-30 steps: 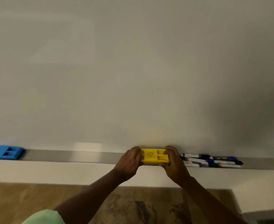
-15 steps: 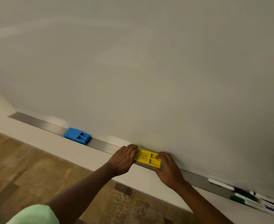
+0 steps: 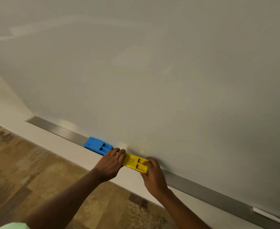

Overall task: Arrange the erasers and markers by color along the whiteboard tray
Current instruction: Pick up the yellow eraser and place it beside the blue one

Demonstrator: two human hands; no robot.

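Observation:
A yellow eraser (image 3: 134,163) lies on the metal whiteboard tray (image 3: 202,190), held at both ends. My left hand (image 3: 110,164) grips its left end with curled fingers, and my right hand (image 3: 152,175) grips its right end. A blue eraser (image 3: 97,145) sits on the tray just left of my left hand, close to the yellow one. At the far right edge of the view one white marker (image 3: 269,216) lies on the tray; the other markers are out of view.
The whiteboard (image 3: 152,71) fills the upper view above the tray. A white ledge (image 3: 53,142) runs below the tray. Wood-pattern floor (image 3: 20,171) lies under my arms. The tray's left end (image 3: 31,120) stops near the board's corner.
Both hands have slid the yellow eraser leftward along the tray, from beside the markers to right next to the blue eraser. The view has turned left, so most markers have left the frame.

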